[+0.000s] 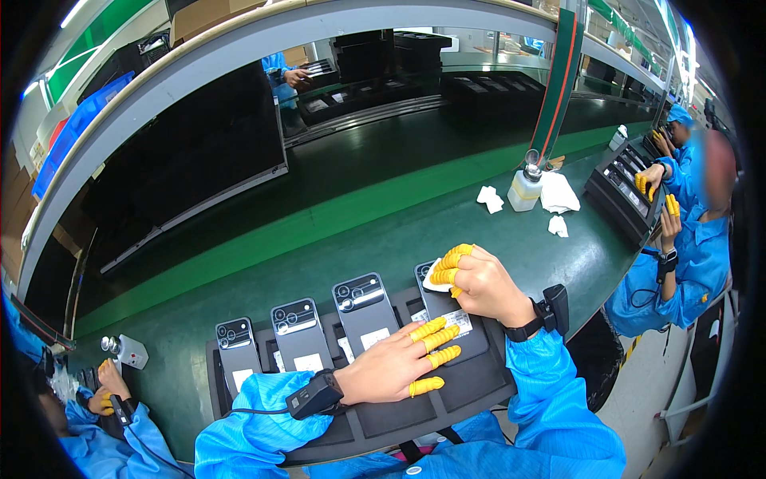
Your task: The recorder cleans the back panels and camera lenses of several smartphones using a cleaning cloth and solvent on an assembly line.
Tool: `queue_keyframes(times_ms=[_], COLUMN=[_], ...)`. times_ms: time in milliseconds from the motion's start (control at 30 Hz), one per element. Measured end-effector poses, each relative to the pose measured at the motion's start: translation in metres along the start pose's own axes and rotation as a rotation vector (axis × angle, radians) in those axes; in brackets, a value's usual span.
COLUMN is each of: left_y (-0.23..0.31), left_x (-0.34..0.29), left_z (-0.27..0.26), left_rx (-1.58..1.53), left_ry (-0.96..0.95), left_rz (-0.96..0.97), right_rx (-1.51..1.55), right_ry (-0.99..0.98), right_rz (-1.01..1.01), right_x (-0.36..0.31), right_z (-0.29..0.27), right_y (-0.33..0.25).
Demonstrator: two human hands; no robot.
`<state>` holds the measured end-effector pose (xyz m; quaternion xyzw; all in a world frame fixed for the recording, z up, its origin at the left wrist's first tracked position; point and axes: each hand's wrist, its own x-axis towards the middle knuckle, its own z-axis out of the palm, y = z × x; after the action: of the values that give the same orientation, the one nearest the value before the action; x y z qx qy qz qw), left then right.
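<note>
A black foam tray (483, 385) lies in front of me with several dark grey smartphones in its slots, camera ends away from me. My right hand (488, 286), in yellow finger cots, pinches a folded white wipe (436, 282) against the camera end of the rightmost smartphone (441, 303). My left hand (387, 369), also in yellow cots, lies flat with fingers spread, its fingertips on that phone's lower part beside a white label. To its left, three more phones, an outer-left one (236, 335), a second (298, 323) and a third (361, 302), carry white labels.
A bottle of pale liquid (524, 190) stands beyond the tray, beside crumpled white wipes (559, 193). At right, co-workers in blue handle another black tray (626, 188). Another bottle (130, 351) and a co-worker's hands (112, 385) are at left. A green post (558, 88) rises behind the bench.
</note>
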<state>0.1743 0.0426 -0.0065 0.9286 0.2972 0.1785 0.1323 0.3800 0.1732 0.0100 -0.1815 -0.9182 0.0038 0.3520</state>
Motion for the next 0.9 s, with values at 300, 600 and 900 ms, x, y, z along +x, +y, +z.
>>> queue_keyframes(times_ms=[300,600,900], left_y=[-0.001,0.0,-0.002], left_x=[0.0,0.0,-0.001], left_z=[0.002,0.001,0.003], left_rx=[0.003,0.01,0.013], left_ry=[0.001,-0.011,-0.018], left_rz=[-0.001,-0.004,-0.002], right_rx=[0.011,0.001,-0.026], right_ry=[0.01,0.002,-0.002], right_rz=[-0.001,-0.002,0.002], right_x=[-0.001,-0.001,0.001], right_z=[0.004,0.003,-0.006], right_y=[0.003,0.002,0.002])
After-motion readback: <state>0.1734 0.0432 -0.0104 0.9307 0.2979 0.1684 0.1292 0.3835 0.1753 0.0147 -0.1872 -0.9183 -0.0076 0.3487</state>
